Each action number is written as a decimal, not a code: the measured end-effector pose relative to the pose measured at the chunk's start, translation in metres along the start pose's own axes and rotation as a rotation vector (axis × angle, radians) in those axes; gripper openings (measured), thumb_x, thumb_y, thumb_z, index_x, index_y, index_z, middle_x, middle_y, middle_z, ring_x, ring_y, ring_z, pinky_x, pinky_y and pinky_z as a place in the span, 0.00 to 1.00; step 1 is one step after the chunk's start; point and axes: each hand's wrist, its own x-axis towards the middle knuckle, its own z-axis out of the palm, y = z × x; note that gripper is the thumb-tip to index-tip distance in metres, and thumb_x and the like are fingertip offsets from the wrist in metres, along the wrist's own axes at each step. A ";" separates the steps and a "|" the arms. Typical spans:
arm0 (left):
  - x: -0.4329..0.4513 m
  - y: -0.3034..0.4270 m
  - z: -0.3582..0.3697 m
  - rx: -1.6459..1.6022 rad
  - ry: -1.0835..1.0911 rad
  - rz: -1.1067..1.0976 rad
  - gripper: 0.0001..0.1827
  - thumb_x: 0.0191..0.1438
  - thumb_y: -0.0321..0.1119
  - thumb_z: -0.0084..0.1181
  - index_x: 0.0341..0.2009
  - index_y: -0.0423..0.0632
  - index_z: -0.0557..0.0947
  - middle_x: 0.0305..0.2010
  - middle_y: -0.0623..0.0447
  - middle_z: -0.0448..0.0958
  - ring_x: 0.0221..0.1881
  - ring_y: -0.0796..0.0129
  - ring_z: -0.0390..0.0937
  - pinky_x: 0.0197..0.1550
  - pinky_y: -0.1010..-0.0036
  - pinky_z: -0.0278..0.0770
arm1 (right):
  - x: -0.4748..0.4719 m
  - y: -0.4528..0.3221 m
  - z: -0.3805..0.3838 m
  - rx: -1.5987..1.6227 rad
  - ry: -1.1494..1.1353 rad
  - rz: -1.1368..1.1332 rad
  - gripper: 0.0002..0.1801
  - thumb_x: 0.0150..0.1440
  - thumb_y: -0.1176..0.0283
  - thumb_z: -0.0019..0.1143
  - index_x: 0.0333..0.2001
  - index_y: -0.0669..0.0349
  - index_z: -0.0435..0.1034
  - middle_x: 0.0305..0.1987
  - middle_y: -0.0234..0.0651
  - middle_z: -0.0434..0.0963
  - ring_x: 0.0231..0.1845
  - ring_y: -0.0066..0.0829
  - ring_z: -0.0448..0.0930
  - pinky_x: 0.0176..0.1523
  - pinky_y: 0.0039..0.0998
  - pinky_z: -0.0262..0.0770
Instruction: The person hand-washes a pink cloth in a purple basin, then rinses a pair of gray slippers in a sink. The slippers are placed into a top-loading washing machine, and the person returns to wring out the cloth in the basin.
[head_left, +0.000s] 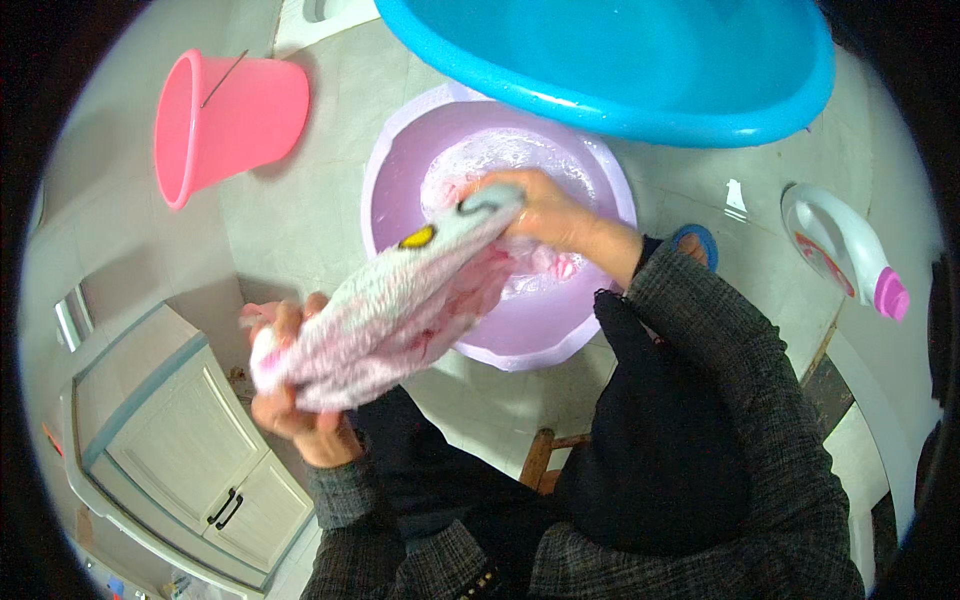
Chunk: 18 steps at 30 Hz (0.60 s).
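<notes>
A wet, fluffy pink-and-white cloth item (375, 315) with a yellow oval patch is stretched between my two hands. At its lower left end, my left hand (296, 397) grips a bunched part. My right hand (547, 210) holds the upper right end, above a lilac plastic basin (495, 345). Inside the basin is sudsy water (510, 150) with more pink fabric (551, 262) in it, partly hidden by my right hand and the cloth. The left half of the cloth hangs outside the basin's rim, over the floor and my knee.
A large blue tub (637, 120) overlaps the basin's far rim. A pink bucket (255, 112) lies at the upper left. On the right is a white detergent bottle (847, 225) with a pink cap. A cabinet (187, 435) stands lower left; a wooden stool (537, 461) shows between my legs.
</notes>
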 end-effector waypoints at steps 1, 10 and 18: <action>0.000 -0.005 0.004 0.056 0.298 -0.185 0.33 0.34 0.38 0.59 0.51 0.43 0.73 0.52 0.44 0.70 0.56 0.48 0.66 0.60 0.51 0.63 | -0.003 -0.011 -0.006 0.316 0.046 0.034 0.31 0.36 0.72 0.65 0.49 0.56 0.67 0.47 0.37 0.74 0.45 0.28 0.75 0.50 0.32 0.72; 0.058 -0.157 -0.021 -0.372 0.244 -0.526 0.20 0.61 0.47 0.43 0.48 0.45 0.72 0.40 0.50 0.74 0.41 0.64 0.74 0.44 0.67 0.75 | -0.006 -0.055 0.063 -0.689 0.132 -0.510 0.28 0.39 0.67 0.63 0.49 0.46 0.69 0.46 0.39 0.71 0.44 0.42 0.75 0.44 0.35 0.74; 0.072 -0.171 0.025 -0.104 0.217 -0.483 0.19 0.63 0.44 0.36 0.46 0.44 0.72 0.37 0.50 0.72 0.37 0.66 0.72 0.41 0.71 0.73 | -0.016 -0.027 0.060 -0.867 0.169 -0.670 0.08 0.40 0.62 0.58 0.25 0.50 0.73 0.34 0.35 0.70 0.26 0.37 0.76 0.28 0.35 0.74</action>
